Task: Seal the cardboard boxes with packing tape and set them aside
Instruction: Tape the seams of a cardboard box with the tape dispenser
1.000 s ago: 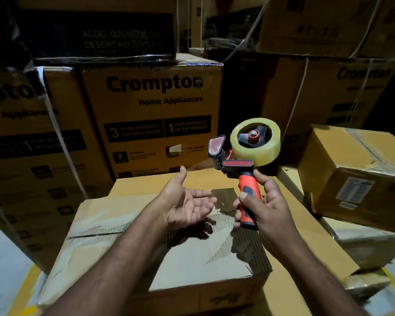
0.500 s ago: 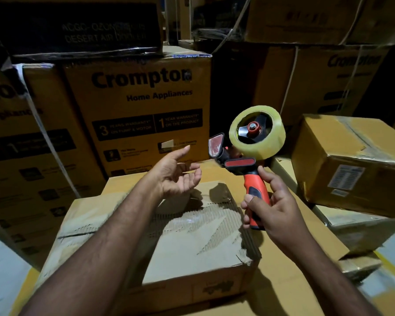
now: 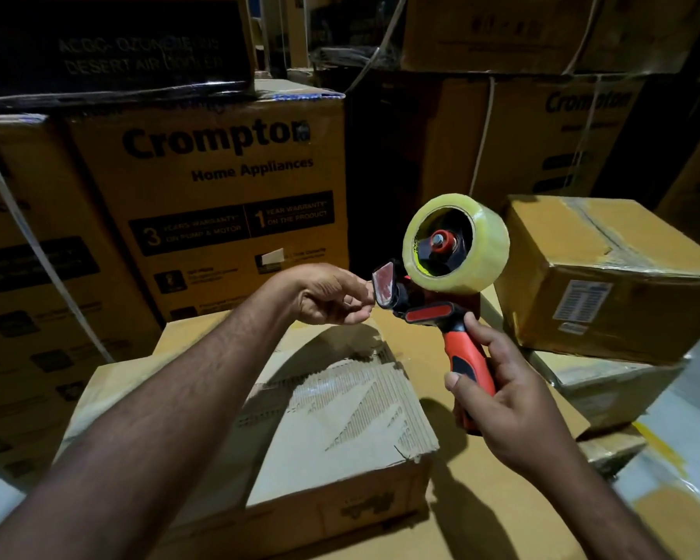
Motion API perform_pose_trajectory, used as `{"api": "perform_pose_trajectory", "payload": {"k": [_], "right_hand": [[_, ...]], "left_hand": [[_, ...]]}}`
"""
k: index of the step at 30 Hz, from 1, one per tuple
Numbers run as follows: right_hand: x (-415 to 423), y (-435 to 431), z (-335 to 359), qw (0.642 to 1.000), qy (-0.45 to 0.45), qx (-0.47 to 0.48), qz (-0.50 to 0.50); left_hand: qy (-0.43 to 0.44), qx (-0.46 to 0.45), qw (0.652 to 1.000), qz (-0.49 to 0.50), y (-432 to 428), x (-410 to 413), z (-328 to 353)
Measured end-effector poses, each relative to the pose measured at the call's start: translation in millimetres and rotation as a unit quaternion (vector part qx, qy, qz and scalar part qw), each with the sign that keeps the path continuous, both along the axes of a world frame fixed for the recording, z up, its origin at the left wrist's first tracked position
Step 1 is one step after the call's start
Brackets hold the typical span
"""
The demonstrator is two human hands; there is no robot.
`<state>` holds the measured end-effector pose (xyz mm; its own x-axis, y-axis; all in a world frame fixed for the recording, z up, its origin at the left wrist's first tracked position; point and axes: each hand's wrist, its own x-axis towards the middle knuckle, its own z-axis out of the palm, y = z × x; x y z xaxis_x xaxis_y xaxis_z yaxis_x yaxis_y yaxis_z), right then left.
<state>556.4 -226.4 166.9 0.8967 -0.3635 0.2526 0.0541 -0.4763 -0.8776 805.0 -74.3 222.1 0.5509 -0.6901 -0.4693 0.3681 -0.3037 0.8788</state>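
Note:
A worn cardboard box (image 3: 340, 418) with a torn, scuffed top lies in front of me on a larger flat carton (image 3: 502, 499). Above it my right hand (image 3: 506, 406) grips the orange handle of a tape dispenser (image 3: 441, 284) that carries a roll of clear tape (image 3: 457, 244). My left hand (image 3: 332, 295) reaches to the dispenser's front plate, its fingertips curled and pinching at the plate's edge, where the tape end would be. The tape end itself is too small to make out.
Tall Crompton cartons (image 3: 227, 204) stack behind and to the left. A taped brown box (image 3: 607, 276) with a label sits tilted at the right on other flattened boxes (image 3: 607, 381). Pale floor shows at both lower corners.
My left hand turned over from palm up and moved up and right to the dispenser's front plate. The right hand kept its grip and raised the dispenser a little.

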Motion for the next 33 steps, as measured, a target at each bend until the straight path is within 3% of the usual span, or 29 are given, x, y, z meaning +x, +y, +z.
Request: {"api": "perform_pose_trajectory", "payload": {"k": [9, 14, 19, 24, 33], "right_hand": [[-7, 11, -9, 0.992, 0.046, -0.109, -0.036], [0, 29, -12, 0.982, 0.11, -0.14, -0.056], [1, 42, -11, 0.975, 0.155, -0.147, -0.06], [5, 52, -11, 0.967, 0.167, -0.178, -0.07], [28, 58, 0, 0.962, 0.193, -0.173, -0.086]], "left_hand": [[-0.22, 0.167, 0.958, -0.076, -31, 9, -11], [-0.287, 0.194, 0.937, -0.041, -37, 8, -28], [-0.45, 0.272, 0.851, -0.003, -45, 12, -44], [-0.473, 0.266, 0.84, 0.019, -51, 17, -52], [-0.431, 0.265, 0.862, 0.029, -57, 34, -52]]}}
